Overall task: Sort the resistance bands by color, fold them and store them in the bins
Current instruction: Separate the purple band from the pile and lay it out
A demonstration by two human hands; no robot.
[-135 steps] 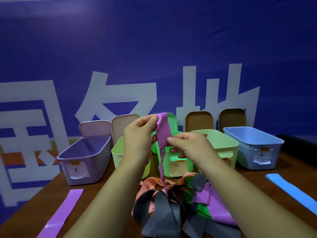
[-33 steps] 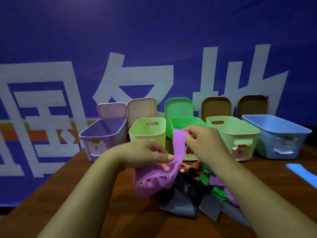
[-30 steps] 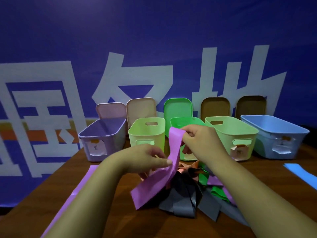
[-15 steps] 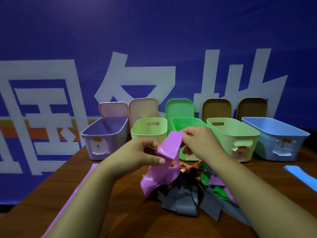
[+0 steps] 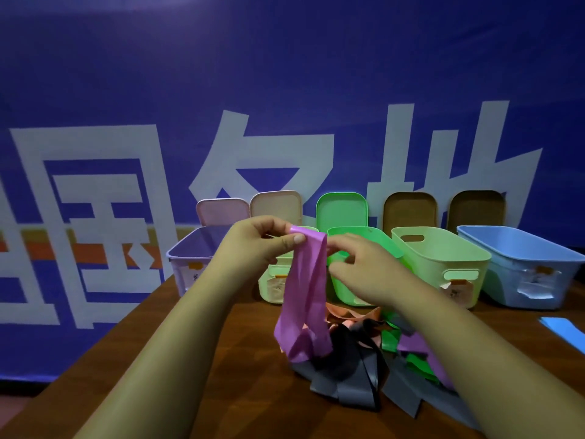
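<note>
Just above the tangled pile of bands (image 5: 348, 378) on the desk (image 5: 190, 359), the left hand (image 5: 256, 245) pinches the purple band (image 5: 308, 296) at its top with curled fingers (image 5: 285, 240). It hangs doubled, its lower end touching the pile. The right hand (image 5: 361, 270) meets its edge; whether it grips, I cannot tell. 5 bins (image 5: 440, 261) stand behind.

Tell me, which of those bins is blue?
The bin at the far right end of the row; the other four are purple or green.
</note>
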